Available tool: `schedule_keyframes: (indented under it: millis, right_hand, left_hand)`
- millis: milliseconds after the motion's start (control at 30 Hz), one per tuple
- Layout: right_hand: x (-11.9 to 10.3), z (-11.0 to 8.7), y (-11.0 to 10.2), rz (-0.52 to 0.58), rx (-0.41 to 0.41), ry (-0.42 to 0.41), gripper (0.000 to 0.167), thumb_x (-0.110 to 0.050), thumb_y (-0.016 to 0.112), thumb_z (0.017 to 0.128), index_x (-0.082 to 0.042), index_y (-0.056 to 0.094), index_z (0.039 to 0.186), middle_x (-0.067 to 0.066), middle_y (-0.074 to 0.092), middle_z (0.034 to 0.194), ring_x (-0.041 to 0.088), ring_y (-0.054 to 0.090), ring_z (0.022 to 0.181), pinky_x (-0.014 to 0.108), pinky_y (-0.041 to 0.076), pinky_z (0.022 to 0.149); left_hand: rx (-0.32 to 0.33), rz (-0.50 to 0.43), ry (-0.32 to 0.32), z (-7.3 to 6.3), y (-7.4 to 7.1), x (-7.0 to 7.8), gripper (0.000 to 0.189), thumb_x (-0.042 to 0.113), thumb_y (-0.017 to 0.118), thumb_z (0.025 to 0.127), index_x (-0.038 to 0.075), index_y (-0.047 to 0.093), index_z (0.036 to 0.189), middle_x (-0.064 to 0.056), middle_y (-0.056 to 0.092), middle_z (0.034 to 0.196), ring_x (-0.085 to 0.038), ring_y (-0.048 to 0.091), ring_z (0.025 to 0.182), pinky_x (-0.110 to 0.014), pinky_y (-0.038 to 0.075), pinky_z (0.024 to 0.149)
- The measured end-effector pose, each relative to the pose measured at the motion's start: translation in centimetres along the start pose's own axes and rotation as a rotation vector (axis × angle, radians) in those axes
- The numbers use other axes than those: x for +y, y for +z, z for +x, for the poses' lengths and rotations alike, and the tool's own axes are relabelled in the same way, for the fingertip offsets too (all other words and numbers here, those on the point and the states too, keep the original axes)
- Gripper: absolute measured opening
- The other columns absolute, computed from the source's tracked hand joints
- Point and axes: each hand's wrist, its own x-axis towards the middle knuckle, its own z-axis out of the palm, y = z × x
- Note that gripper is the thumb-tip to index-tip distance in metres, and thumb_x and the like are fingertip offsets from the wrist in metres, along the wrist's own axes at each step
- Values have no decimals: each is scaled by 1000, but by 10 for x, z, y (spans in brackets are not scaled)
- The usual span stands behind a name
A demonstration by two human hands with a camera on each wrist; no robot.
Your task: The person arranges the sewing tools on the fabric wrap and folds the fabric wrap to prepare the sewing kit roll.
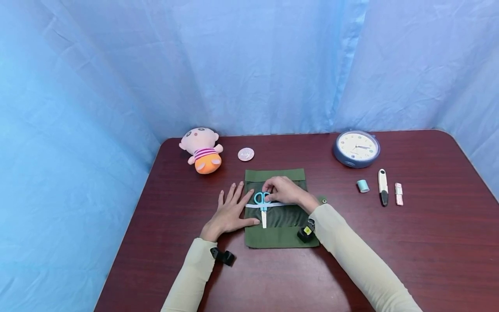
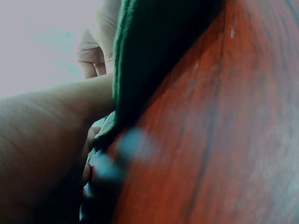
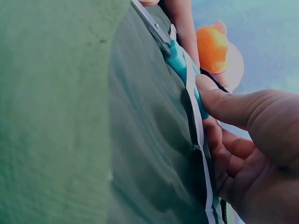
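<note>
A green fabric pouch (image 1: 280, 238) lies unfolded on the table, with a white elastic band (image 1: 282, 204) running across its dark inner panel. Scissors (image 1: 264, 219) with light-blue handles are tucked under that band near the left side, blades toward the person. My right hand (image 1: 286, 190) pinches the scissors' handle between thumb and fingers, as the right wrist view also shows at the blue handle (image 3: 177, 63). With fingers spread, my left hand (image 1: 230, 214) rests flat at the pouch's left edge, its thumb over the fabric. In the left wrist view the pouch's edge (image 2: 154, 46) stands beside the thumb.
Behind the pouch are a plush doll (image 1: 206, 154) and a round pinkish disc (image 1: 246, 154). To the right stand a blue alarm clock (image 1: 357, 148), a small light-blue cylinder (image 1: 363, 186), a white-and-black utility knife (image 1: 383, 186) and a small pink-white bar (image 1: 399, 194). Blue curtains (image 1: 253, 65) surround the table.
</note>
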Motion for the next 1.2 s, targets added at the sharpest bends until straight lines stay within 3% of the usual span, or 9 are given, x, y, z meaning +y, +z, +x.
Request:
schedule_keyframes:
  millis: [300,600,867,1200]
  right_hand:
    - [2,-1,-1,27,-9,-16,19,-19,73,92,-10,72,109,5,71,99,10,62,83,32,54,81]
    - [2,-9,-16,10,3,-29,21,-19,68,96,-7,71,112,6,74,101,16,68,89,35,56,82]
    - [15,-30,-46,-2,95,-18,21,-17,69,95,-5,72,112,7,75,100,16,68,87,35,55,79]
    - [47,-65,-92,-49,183,46,20,-17,68,95,-5,72,111,7,75,99,18,70,89,33,54,79]
  left_hand:
    - [7,-4,4,-1,0,0,95,67,63,87,28,20,162,-7,0,172,-33,-5,159,-67,-1,123]
    - [4,-2,8,0,1,0,95,66,64,87,27,20,162,-8,-1,172,-34,-5,159,-67,-1,123]
    - [-3,-19,4,0,-1,0,96,66,64,86,28,17,162,-7,-3,172,-32,-7,159,-66,-3,123]
    - [11,-25,15,-2,-1,0,95,65,65,86,28,19,162,-7,0,172,-34,-5,159,-67,-2,123]
